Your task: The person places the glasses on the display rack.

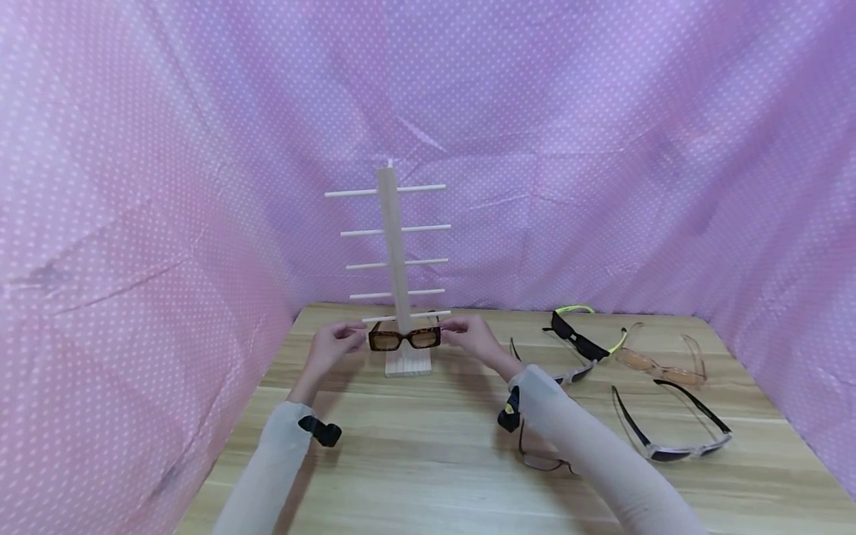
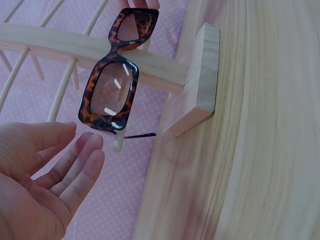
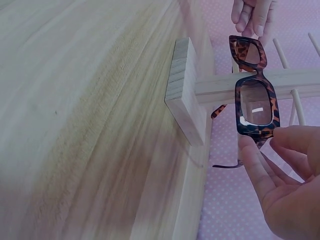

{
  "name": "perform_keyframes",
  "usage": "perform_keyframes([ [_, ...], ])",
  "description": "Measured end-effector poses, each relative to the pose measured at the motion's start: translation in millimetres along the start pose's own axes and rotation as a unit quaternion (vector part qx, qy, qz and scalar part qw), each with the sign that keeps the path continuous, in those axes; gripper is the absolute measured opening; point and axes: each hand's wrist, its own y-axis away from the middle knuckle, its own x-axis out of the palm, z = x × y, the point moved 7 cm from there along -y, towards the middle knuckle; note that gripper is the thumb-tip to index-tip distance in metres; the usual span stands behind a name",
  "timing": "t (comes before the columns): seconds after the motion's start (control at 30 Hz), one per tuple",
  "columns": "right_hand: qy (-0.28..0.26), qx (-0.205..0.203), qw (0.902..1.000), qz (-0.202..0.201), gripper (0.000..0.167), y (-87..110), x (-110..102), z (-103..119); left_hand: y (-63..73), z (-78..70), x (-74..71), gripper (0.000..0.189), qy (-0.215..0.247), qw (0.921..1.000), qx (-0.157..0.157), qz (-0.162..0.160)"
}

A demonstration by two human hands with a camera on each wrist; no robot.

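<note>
With twelve o'clock pointing straight away from the person, thin-framed glasses [image 1: 545,466] lie nearest on the counter [image 1: 428,461], beside the right forearm at about five from the wooden stand [image 1: 393,245].

Farther in, the right hand [image 1: 470,336] is the one at the tortoiseshell sunglasses [image 1: 403,339]: its grip pinches the outer end of the frame between thumb and fingers, so the sunglasses extend from it toward nine. The left hand [image 1: 336,343] has a released grip, fingers loosely bent just beside the opposite end, with the frame at three from it.

The frame's long axis runs roughly from nine to three, its right end slightly higher, lenses facing the person and arms reaching back toward twelve. It hangs above the stand's base plate [image 1: 408,364], its bridge in front of the post.

Just beyond, the lowest peg [image 1: 428,315] runs almost parallel behind the frame. This closeness of frame and peg seems the relation that counts; whether they touch, I cannot tell.
</note>
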Motion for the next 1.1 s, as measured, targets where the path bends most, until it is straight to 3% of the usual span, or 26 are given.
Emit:
perform_keyframes([
  [0.33, -0.005, -0.012, 0.9998, 0.018, 0.03, 8.4, -10.8, 2.5, 3.6, -13.5, 6.0, 0.023, 0.025, 0.9995, 0.001, -0.022],
  [0.6, -0.003, -0.013, 0.9996, 0.023, 0.03, 18.1, -22.7, 0.2, 7.9, -24.2, 20.4, 0.021, 0.049, 0.9987, 0.015, -0.006],
  [0.7, -0.004, -0.021, 0.9996, 0.02, 0.03, 22.9, -30.5, 2.3, 8.3, -22.9, 30.9, 0.021, 0.042, 0.9989, 0.019, 0.002],
  [0.9, -0.003, -0.045, 0.9986, 0.026, 0.032, 29.6, -52.2, 0.4, 12.3, -34.9, 57.1, 0.023, 0.029, 0.9986, 0.029, 0.034],
  [1.1, 0.008, -0.044, 0.9986, 0.027, 0.033, 44.0, -78.4, -4.4, 14.5, -43.6, 90.1, 0.023, 0.047, 0.9956, 0.05, 0.064],
])
